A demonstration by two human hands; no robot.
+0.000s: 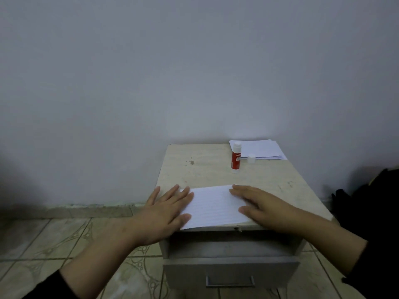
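Seen from the head camera, both forearms reach forward from the lower corners, each with a dark sleeve pushed up past the wrist. The left hand (pixel 166 210) lies palm down with its fingers straight and spread. The fingertips rest on the left edge of the paper and the thumb lies on its near left corner. The right hand (pixel 265 209) is also flat, palm down, with its fingers straight and close together and angled towards 10 o'clock. Neither hand curls round anything; both press from above.

The paper (pixel 212 206) is a white lined sheet lying flat, wider than it is deep. Whether it is folded I cannot tell.

It sits on the near edge of the small table (pixel 205 169), its front edge reaching the table's rim. The left hand covers it at 9 o'clock and the right at 3 o'clock, with bare paper showing between them.

From the sheet, a red glue stick (pixel 235 157) stands upright and uncapped at 1 o'clock. Its white cap (pixel 251 158) is just beside it, touching a stack of white sheets (pixel 259 148) in the far right corner. A drawer (pixel 231 270) hangs open below the tabletop.
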